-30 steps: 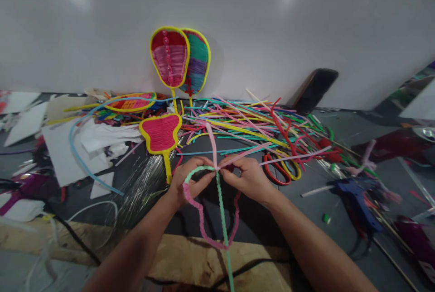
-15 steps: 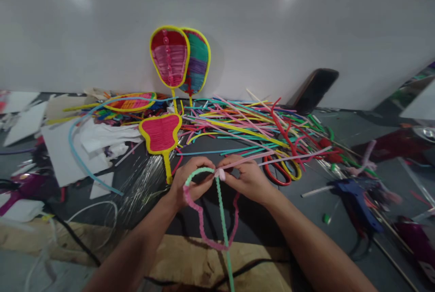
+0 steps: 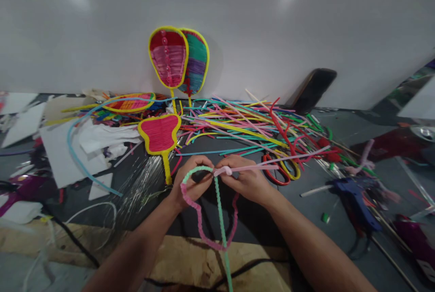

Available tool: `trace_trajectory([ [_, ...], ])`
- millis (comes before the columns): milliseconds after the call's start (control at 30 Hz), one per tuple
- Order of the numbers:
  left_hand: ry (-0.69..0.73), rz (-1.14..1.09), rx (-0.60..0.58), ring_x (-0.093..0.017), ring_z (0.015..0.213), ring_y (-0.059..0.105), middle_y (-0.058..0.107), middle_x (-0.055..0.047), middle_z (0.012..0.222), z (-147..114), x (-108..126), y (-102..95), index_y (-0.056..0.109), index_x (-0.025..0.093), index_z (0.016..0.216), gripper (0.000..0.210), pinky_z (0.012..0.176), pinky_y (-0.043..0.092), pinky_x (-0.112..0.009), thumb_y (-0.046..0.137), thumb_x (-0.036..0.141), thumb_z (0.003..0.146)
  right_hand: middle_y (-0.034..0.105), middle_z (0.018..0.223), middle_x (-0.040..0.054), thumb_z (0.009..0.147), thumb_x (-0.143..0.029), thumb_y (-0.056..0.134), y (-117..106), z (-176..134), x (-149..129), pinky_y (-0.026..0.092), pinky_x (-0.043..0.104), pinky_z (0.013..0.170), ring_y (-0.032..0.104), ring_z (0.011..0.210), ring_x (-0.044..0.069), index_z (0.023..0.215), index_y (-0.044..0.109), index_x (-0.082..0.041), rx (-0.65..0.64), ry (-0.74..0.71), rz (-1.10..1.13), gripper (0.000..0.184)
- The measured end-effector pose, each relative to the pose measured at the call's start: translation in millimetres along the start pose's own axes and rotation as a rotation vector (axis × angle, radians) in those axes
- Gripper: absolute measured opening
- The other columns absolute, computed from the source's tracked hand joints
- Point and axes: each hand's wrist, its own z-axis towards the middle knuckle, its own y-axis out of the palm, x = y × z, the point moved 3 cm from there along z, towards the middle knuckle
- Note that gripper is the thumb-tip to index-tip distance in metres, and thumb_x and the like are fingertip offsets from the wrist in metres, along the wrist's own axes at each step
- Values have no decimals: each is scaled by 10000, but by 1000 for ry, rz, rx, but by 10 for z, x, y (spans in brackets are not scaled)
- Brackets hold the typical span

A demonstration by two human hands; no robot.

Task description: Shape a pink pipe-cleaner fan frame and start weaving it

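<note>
My left hand (image 3: 194, 181) is closed on the upper left of a looped pipe-cleaner frame (image 3: 201, 226), part mint green and part pink. Pinched at the top of that loop, my right hand (image 3: 244, 179) holds a pale pink pipe cleaner (image 3: 265, 168) where it wraps round the frame; its free end points right. A twisted mint green stem (image 3: 220, 210) hangs down from the join and crosses the loop's lower edge. The fingertips of both hands nearly meet. Just beyond my left hand lies a pink fan with a yellow rim (image 3: 161, 134).
Two finished fans (image 3: 169, 56) lean on the white wall. Loose pipe cleaners (image 3: 234, 124) pile along the back. Red and yellow scissors (image 3: 277, 169) lie right of my hand, a blue glue gun (image 3: 356, 201) further right. A phone (image 3: 314, 89) leans at the wall; white card (image 3: 73, 147) lies left.
The pale pink pipe cleaner's end has swung from pointing up-right to lying nearly level at the join. My hands have stayed almost in place.
</note>
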Motion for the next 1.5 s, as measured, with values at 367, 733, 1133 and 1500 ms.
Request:
trace_trajectory([
  [367,49,-58,-55,-133,720,595,639,-19,748,50,74,-58,617,180,691,125,694,479,-231,606,282,763,698,869,42,804,-173,539,65,-8,32,500,285,774,642,827,170,887,665,-223,76,23,26,158],
  [733,-58,-24,-76,-104,590,539,608,14,667,32,80,-47,597,176,701,167,569,444,-202,570,323,774,678,836,28,833,-231,555,49,-1,40,493,257,735,630,783,143,843,641,-202,113,131,272,91],
  [1133,-144,-31,-49,-94,501,495,575,45,553,14,127,-38,614,188,711,188,487,418,-192,543,351,772,673,765,11,773,-199,563,71,-22,44,476,229,650,610,682,127,839,657,-189,61,231,233,115],
  [1500,-209,-170,-50,-100,502,545,615,25,576,15,167,-25,608,172,697,135,483,444,-194,564,295,730,653,785,8,769,-229,580,102,-16,42,483,236,666,595,700,122,911,631,-179,77,309,409,159],
])
